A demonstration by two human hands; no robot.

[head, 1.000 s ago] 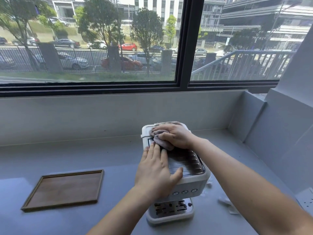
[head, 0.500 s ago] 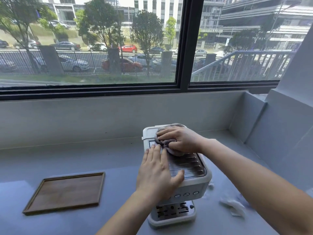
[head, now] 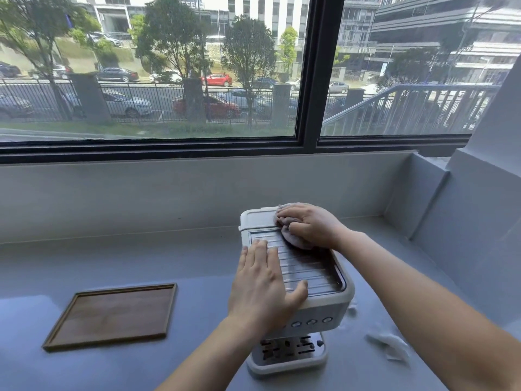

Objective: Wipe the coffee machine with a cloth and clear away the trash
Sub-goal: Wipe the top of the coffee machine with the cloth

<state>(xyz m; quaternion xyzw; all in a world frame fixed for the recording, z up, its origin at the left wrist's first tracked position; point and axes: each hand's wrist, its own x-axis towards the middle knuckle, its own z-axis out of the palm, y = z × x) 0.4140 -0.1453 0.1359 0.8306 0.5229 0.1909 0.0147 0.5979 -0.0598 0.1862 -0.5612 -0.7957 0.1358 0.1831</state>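
A white coffee machine (head: 324, 311) with a ribbed metal top stands on the grey counter (head: 197, 263), its drip tray facing me. My left hand (head: 262, 286) lies flat on the top's near left part, fingers spread, thumb on the front rim. My right hand (head: 307, 225) presses a greyish-pink cloth (head: 293, 238) onto the far right corner of the top; most of the cloth is hidden under the hand. Crumpled white paper trash (head: 389, 345) lies on the counter to the right of the machine, and a smaller white scrap (head: 352, 309) sits close to its right side.
A shallow wooden tray (head: 112, 314) lies on the counter to the left of the machine. The counter ends at a grey back wall (head: 169, 198) under a wide window, and a grey stepped wall (head: 465, 221) closes off the right side.
My right hand has slid the cloth from the top's far left part to its far right corner. My left hand has stayed flat on the machine.
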